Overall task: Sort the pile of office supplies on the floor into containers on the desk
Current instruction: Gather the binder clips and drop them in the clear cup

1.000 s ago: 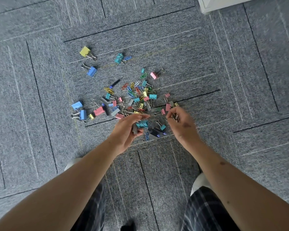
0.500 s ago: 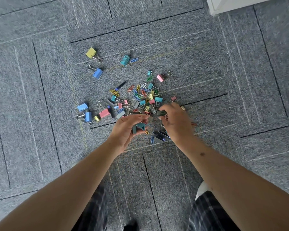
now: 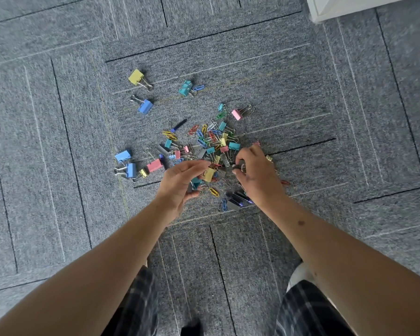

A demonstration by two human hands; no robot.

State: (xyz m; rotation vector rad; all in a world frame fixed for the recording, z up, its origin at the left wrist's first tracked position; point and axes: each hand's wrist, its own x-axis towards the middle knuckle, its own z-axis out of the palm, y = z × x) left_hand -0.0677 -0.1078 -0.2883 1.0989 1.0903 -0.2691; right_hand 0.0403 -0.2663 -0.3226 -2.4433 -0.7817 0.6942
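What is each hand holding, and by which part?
Left hand cups a teal clip in its palm; right hand pinches a dark clip, part unclear.

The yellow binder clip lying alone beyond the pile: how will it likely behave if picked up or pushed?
The yellow binder clip is probably stiff and light: a small folded body. Its wire handles stick out, so they may swing when pinched. Flat-sided on rough carpet, it should snag or slide rather than roll.

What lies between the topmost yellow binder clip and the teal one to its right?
Head view: only bare grey carpet separates the yellow binder clip and the teal binder clip.
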